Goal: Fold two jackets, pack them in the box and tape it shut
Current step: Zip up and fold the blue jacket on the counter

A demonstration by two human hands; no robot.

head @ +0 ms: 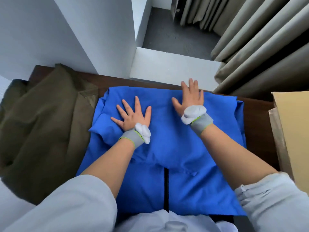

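The blue jacket (167, 144) lies flat in the middle of the dark wooden surface (256, 124), its zip line running toward 6 o'clock where it meets the person's body. Both hands lie on its far half. The left hand (132, 117), at about 11 o'clock from the jacket's centre, is spread flat with fingers fanned, its grip fully open and holding nothing, palm pressing the cloth. The right hand (190, 99), at about 1 o'clock, is likewise flat and open with nothing in its grip; its fingertips reach past the jacket's far edge.

At 9 o'clock the olive jacket (43, 124) sits in a loose heap, touching the blue jacket's left edge and spilling over the surface's left side. At 3 o'clock the cardboard box (291, 124) stands at the surface's right end, a bare strip of wood between it and the blue jacket's right edge.

Beyond the far edge, at 12 o'clock, a white ledge (172, 69) butts against the surface, with grey floor (175, 34) behind it. Curtains (259, 47) hang close at 2 o'clock.
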